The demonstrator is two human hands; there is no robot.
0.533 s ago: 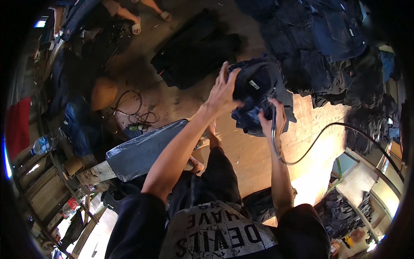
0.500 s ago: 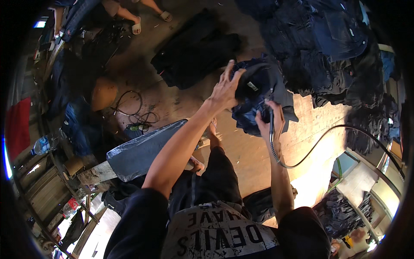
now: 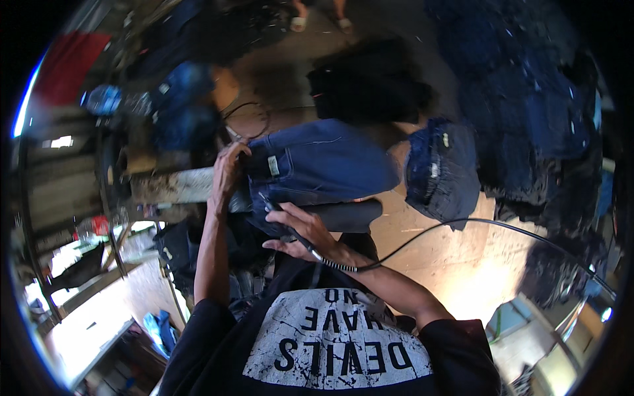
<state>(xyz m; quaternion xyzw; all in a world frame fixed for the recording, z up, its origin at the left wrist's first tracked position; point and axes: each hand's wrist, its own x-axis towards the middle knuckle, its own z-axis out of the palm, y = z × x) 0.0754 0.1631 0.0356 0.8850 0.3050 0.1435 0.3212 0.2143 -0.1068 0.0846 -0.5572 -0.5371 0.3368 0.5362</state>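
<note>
Blue jeans (image 3: 323,165) lie stretched out in front of me, waistband to the left, with a pale label near it. They cover most of a dark grey padded board (image 3: 356,216). My left hand (image 3: 230,168) has its fingers curled at the far corner of the waistband. In my right hand (image 3: 307,231) is a slim dark handpiece (image 3: 271,204), its tip close to the near side of the waistband. A black cable (image 3: 422,232) runs from it off to the right. To the right of the jeans sits a stack of folded dark garments (image 3: 441,175).
Black garments (image 3: 366,82) are heaped on the floor ahead. Large piles of dark denim (image 3: 528,125) fill the right side. A pale wooden beam (image 3: 172,187) extends left of the board. Another person's feet (image 3: 321,25) show at the far edge.
My hands have moved left from the folded stack to the jeans, which now cover the board that was bare. My left hand has gone from spread to curled. The view has shifted too.
</note>
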